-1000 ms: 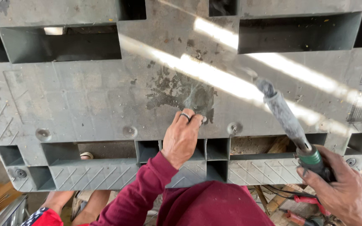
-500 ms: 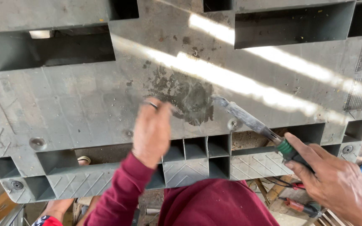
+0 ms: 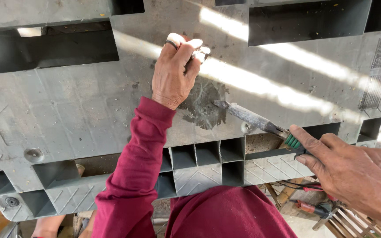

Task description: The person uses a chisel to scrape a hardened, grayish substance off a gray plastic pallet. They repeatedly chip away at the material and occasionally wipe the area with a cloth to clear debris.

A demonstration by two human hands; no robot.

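Observation:
A large grey plastic pallet (image 3: 80, 110) fills the view, with a dark scorched patch (image 3: 203, 108) near its middle. My left hand (image 3: 175, 72), in a maroon sleeve and wearing a ring, rests on the pallet just above the patch. Its fingertips are bunched together in a bright sun stripe, and I cannot tell whether they pinch anything. My right hand (image 3: 353, 172) grips the green handle of a long metal-tipped tool (image 3: 252, 119). The tool's tip touches the right edge of the dark patch.
The pallet has open rectangular slots (image 3: 49, 48) along the top and ribbed cells (image 3: 208, 152) at its near edge. Below right, past the pallet edge, lie a red-handled tool (image 3: 307, 207) and cables on the ground. My maroon-clad body is under the near edge.
My left hand has moved up the pallet, from the near edge to above the dark patch, and closed its fingers. The tool has swung down and left, its tip now on the patch.

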